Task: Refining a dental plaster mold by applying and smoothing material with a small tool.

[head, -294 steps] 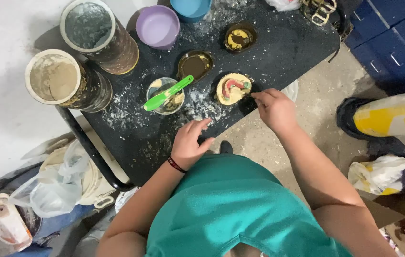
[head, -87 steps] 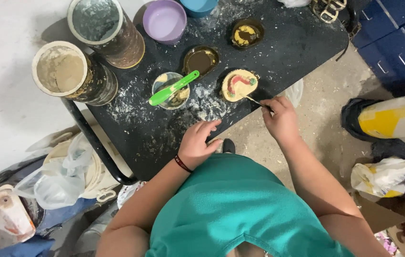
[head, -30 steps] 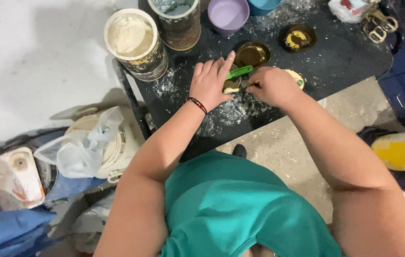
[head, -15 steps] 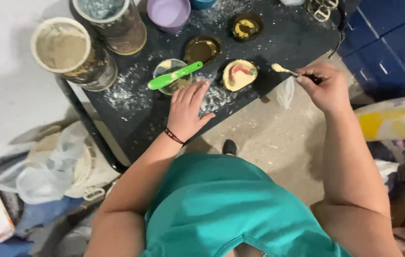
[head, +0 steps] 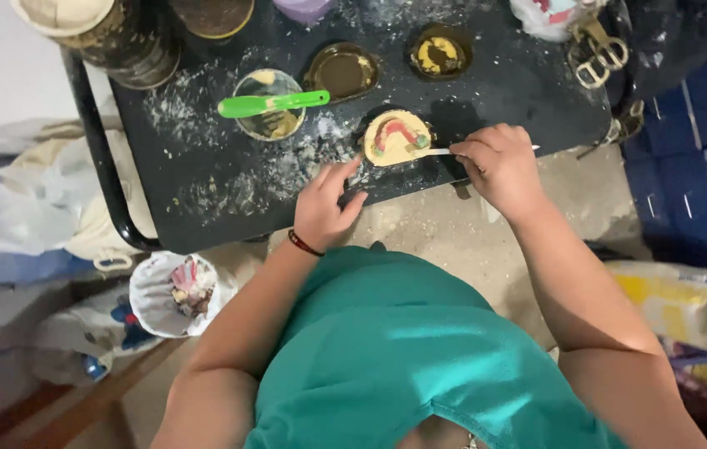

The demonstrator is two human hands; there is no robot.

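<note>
Fingers of the right hand point(head: 499, 166) pinch a thin spatula point(head: 436, 151), its tip touching the yellow round mould with a pink denture arch point(head: 396, 138) just left of the hand. Left hand point(head: 326, 208) rests open, holding nothing, on the powder-dusted black table point(head: 204, 183) near the mould. Beyond it, a green spatula point(head: 272, 104) lies across a small bowl point(head: 268, 125).

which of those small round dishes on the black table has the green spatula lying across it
The left dish, farthest from the right hand; the green spatula rests across its rim. The others carry none.
</note>
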